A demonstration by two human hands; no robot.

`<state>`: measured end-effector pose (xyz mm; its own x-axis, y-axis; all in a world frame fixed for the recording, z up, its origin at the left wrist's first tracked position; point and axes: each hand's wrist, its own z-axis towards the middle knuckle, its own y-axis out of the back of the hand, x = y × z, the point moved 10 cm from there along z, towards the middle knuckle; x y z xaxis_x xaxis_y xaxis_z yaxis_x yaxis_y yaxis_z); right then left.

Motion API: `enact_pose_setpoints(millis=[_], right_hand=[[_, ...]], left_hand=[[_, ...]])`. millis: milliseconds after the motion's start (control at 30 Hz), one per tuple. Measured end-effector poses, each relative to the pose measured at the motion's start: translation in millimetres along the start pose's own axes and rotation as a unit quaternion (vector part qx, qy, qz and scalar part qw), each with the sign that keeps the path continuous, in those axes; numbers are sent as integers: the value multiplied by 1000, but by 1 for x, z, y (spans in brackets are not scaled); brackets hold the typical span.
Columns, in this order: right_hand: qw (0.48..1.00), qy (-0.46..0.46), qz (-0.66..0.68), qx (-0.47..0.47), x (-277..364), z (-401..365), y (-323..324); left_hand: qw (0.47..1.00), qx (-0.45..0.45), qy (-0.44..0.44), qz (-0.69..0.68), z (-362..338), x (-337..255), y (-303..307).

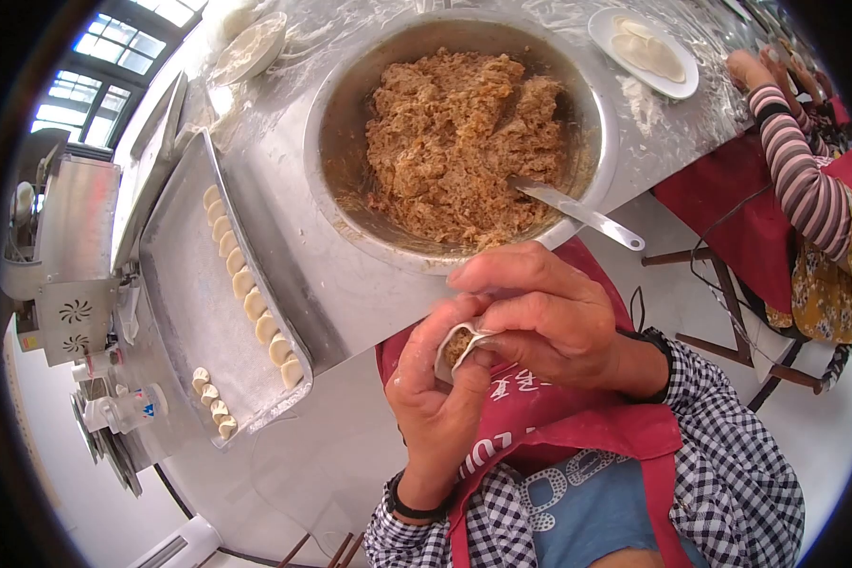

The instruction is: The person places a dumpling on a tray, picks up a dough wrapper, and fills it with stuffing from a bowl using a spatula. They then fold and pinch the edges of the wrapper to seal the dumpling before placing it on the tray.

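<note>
above the near edge of a smooth metal table (pixel 279 213), a soft, pale dough wrapper (pixel 442 363) sits between both hands, cupped round a dab of grainy brown filling, its mouth open. the left hand (pixel 421 369) wraps it, thumb and fingers closed on its side; the right hand (pixel 554 317) has its fingers bent close together, seemingly pinching the rim, though the fingertips partly hide one another.

just beyond the hands stands a wide, round metal bowl (pixel 339 142) with a mound of moist, crumbly filling (pixel 459 133), and a flat-handled utensil (pixel 582 210) leans over its rim. to the left, a shallow rectangular metal tray (pixel 185 293) carries a line of smooth, rounded dumplings (pixel 243 282) and, in 1 corner, 4 smaller pleated ones (pixel 209 395). past the bowl, an oval white plate (pixel 674 89) bears thin, flat dough discs (pixel 646 52), with powdery flour (pixel 646 106) scattered beside it.
</note>
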<state>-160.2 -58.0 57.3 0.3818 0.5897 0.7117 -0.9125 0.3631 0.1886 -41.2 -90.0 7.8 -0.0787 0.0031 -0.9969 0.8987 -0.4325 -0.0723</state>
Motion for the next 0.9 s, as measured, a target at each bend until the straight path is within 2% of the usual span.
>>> enact_pose_setpoints(millis=[133, 300, 400, 500, 600, 700, 833, 900], right_hand=[[999, 41, -2, 34, 3, -2, -2], [999, -26, 15, -13, -1, 4, 2], [999, -13, 35, 18, -2, 3, -2], [997, -18, 69, 17, -7, -2, -4], [999, 12, 36, 12, -5, -2, -2], [1000, -16, 12, -13, -3, 1, 0], [1000, -16, 14, 1, -5, 0, -1], [1000, 5, 8, 9, -4, -1, -2]], left_hand=[[1000, 17, -6, -17, -1, 0, -3], [997, 9, 57, -47, -2, 13, 1], [994, -24, 83, -70, -2, 11, 1], [986, -6, 124, -110, -1, 19, -4], [979, -2, 120, -167, 0, 30, -2], [978, 1, 101, -180, 0, 27, -2], [988, -10, 93, -123, -2, 24, -2], [996, -4, 69, -52, -2, 14, -4]])
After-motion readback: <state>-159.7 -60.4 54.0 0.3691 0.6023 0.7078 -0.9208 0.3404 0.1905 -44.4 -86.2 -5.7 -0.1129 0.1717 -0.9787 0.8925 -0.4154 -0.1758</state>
